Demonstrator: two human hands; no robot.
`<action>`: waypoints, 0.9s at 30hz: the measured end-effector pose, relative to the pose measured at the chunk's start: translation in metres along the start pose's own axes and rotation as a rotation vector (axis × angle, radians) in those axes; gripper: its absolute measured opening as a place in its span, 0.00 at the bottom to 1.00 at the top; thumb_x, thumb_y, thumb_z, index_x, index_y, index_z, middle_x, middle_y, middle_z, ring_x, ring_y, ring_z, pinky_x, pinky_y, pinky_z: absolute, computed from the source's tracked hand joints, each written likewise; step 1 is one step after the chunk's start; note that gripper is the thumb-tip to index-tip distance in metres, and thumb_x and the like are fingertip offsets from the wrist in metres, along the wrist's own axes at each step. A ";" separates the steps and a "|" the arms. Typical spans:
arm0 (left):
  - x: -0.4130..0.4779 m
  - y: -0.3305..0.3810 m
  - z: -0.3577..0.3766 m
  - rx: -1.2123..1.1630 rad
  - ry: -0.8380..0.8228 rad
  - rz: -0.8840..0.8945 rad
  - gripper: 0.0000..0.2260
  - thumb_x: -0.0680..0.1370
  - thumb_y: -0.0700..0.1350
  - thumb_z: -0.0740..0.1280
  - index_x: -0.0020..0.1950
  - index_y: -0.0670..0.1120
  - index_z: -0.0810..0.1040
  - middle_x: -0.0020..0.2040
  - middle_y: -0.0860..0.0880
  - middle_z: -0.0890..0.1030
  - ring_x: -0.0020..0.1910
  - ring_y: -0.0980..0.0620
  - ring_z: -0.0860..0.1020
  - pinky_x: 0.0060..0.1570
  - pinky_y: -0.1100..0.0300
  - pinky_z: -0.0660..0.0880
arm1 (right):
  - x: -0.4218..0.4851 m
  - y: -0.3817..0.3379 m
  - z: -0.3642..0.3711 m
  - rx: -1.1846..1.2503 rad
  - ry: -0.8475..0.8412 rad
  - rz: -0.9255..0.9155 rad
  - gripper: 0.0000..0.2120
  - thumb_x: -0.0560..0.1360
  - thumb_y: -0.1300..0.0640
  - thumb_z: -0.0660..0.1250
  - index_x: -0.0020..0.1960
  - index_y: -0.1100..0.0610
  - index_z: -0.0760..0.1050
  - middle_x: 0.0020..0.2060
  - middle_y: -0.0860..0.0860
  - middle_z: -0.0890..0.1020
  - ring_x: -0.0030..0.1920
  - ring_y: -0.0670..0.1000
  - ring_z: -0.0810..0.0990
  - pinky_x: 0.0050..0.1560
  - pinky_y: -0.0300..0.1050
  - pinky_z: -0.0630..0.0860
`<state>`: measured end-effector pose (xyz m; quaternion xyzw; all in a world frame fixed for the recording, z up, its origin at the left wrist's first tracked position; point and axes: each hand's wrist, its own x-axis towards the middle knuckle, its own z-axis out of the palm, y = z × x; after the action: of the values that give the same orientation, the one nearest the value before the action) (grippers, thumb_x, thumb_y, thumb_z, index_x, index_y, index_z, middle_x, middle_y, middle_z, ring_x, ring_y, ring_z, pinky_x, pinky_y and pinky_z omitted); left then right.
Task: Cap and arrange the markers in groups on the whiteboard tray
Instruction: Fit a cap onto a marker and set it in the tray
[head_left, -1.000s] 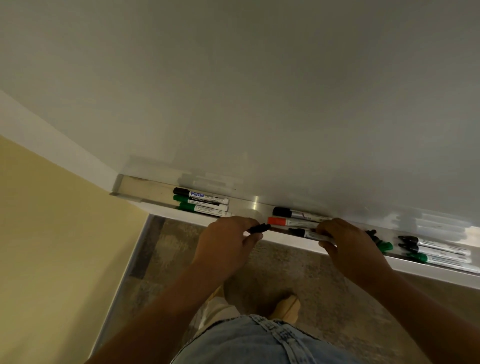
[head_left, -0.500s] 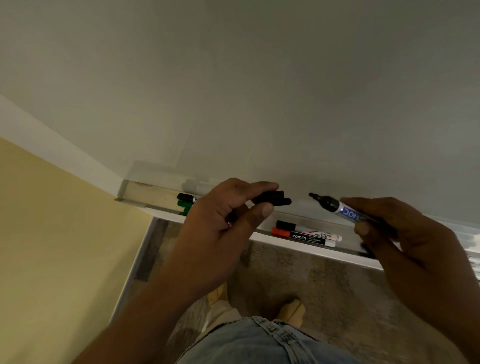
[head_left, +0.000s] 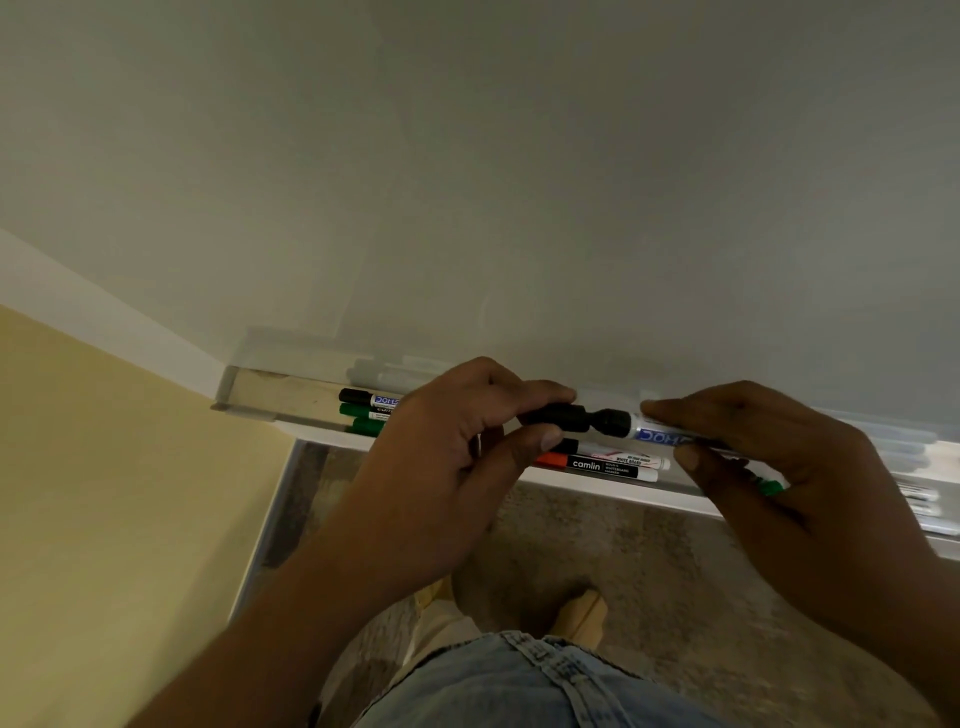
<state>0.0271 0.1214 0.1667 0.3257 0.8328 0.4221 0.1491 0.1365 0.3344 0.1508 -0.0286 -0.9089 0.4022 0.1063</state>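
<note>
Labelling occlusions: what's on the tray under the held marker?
Two markers lie on the tray: a black-capped marker and a red-capped camlin marker. The right hand covers all but a green cap further right.

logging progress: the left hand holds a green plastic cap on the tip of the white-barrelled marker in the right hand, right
Not green. In the head view the left hand holds a black plastic cap on the tip of the white-barrelled marker in the right hand.

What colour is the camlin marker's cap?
The camlin marker's cap is orange-red; head view shows it.
</note>
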 end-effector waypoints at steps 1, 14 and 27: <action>0.000 0.000 0.000 0.012 -0.007 0.009 0.13 0.78 0.49 0.64 0.61 0.53 0.80 0.46 0.58 0.77 0.42 0.58 0.77 0.41 0.71 0.70 | 0.000 -0.001 0.000 0.002 -0.006 -0.007 0.17 0.73 0.59 0.64 0.60 0.46 0.78 0.52 0.40 0.79 0.51 0.38 0.78 0.39 0.28 0.73; 0.000 -0.004 0.018 -0.029 -0.002 0.017 0.20 0.74 0.63 0.63 0.61 0.56 0.77 0.54 0.61 0.77 0.52 0.62 0.77 0.45 0.72 0.72 | -0.003 -0.003 0.005 0.000 -0.052 -0.022 0.16 0.74 0.59 0.65 0.59 0.44 0.78 0.50 0.37 0.79 0.49 0.37 0.78 0.41 0.25 0.71; 0.024 0.007 0.030 -1.319 0.205 0.009 0.30 0.81 0.55 0.42 0.61 0.37 0.75 0.58 0.39 0.81 0.62 0.40 0.76 0.63 0.47 0.71 | 0.001 -0.027 0.003 0.118 -0.110 -0.148 0.11 0.72 0.56 0.71 0.54 0.48 0.81 0.44 0.40 0.82 0.41 0.41 0.81 0.36 0.31 0.74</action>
<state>0.0279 0.1587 0.1555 0.1279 0.4089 0.8724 0.2354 0.1359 0.3139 0.1687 0.0673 -0.8878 0.4470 0.0871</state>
